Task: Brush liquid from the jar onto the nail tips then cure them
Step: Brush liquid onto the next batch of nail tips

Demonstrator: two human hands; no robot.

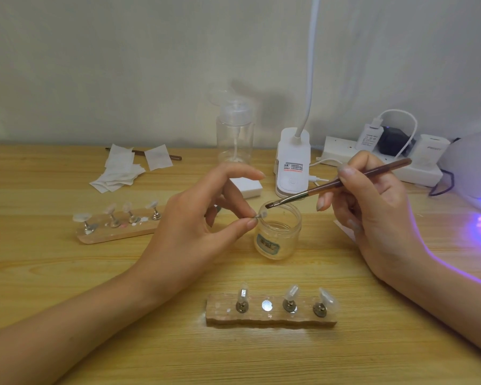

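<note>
the wooden table (53,273) fills the lower frame. the curing lamp (475,168) glows violet at the right edge, so it looks ready for the second half of the task. your left hand (189,220), centre frame, pinches a small stand between thumb and forefinger, with its other fingers loosely spread. your right hand (372,212), right of centre, grips the brush like a pen. the near holder (272,319) at bottom centre carries three tips and one bare magnet spot, likely where the held one belongs. the far holder (114,233) at left carries four. the open jar (278,234) sits at centre, just under both sets of fingertips. the brush (345,181) angles down to the left. its bristles are touching or just above the nail tip (262,214) over the jar's rim, and i cannot tell which. to do this well, hold the tip over the jar so drips fall back in, brace one hand against the other, lay thin strokes from base to edge, and let no liquid reach your fingers.
</note>
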